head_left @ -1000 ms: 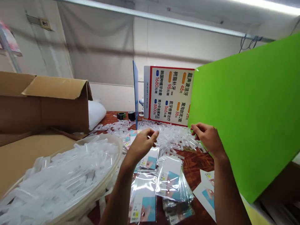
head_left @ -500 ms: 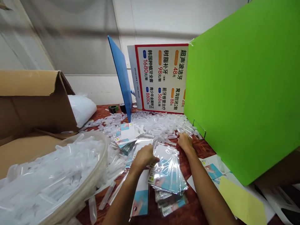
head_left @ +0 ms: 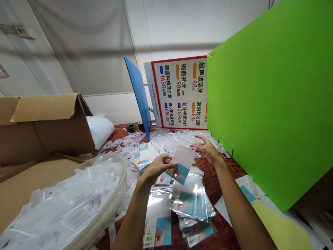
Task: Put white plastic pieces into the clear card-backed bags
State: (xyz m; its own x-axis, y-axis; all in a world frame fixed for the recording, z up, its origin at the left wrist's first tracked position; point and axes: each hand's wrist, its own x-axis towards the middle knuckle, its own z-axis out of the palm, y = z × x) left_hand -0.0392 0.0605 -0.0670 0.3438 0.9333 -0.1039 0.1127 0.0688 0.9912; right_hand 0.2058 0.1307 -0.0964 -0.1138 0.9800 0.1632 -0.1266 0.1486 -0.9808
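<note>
1. Head view: the left hand [head_left: 160, 167] has its grip clasped on a card [head_left: 186, 157], thumb on top at the card's left edge.
2. That card is tilted, pale at its upper part and blue with a picture at its lower part; it is raised over the far end of a stack of clear bags [head_left: 191, 199].
3. The right hand [head_left: 207, 149] is just beyond the card's upper right corner, its fingers bent; its grip appears to pinch a slim white tube [head_left: 198, 147].
4. Under the hands is a reddish-brown desk [head_left: 220, 185]. Another bag [head_left: 158, 220] lies left of the stack, with a blue picture at its near end.
5. Beyond the left hand sits a pile of cards [head_left: 147, 153], and behind it loose tubes [head_left: 170, 139] spread across the desk.
6. At the left stands a tub [head_left: 124, 175] heaped with more white pieces, beside a carton [head_left: 54, 137].
7. A blue board [head_left: 139, 95], a printed sign [head_left: 179, 92] and a green board [head_left: 270, 104] stand around the loose tubes, with a wire stand [head_left: 232, 151] at the green board's foot.
8. A yellow sheet [head_left: 279, 224] lies right of the right arm.
</note>
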